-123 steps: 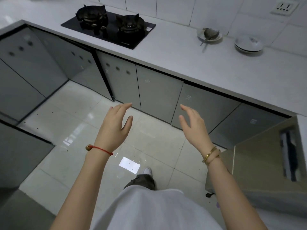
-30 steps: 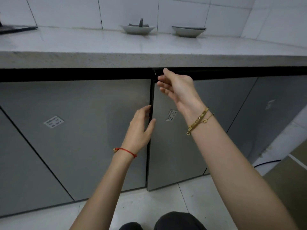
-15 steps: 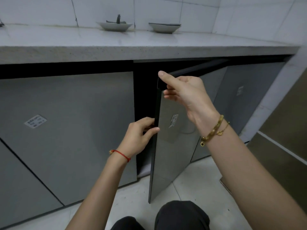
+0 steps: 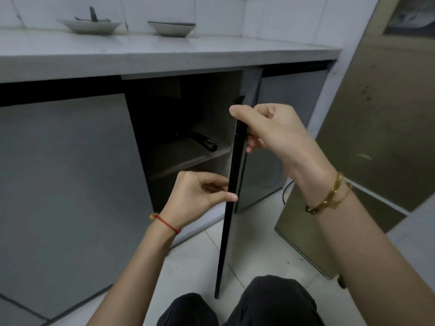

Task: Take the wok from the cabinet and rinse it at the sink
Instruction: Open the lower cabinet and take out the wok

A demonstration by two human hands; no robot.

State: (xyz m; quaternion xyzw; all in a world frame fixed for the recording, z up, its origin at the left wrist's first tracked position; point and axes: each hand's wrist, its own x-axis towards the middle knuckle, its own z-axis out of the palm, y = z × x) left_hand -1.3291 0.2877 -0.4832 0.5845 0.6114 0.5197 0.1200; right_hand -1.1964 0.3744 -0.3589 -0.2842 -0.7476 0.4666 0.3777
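Kitchen, cabinet (image 4: 179,128) standing open under table (image 4: 164,55); left grip (image 4: 197,194) and right grip (image 4: 270,128) both pinching door (image 4: 231,196) edge, handle (image 4: 202,142) showing on shelf (image 4: 188,158).

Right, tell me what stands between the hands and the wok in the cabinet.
Nothing visible does. The door is swung out edge-on, gripped by the left hand and right hand. The opening is clear to the dark handle on the shelf.
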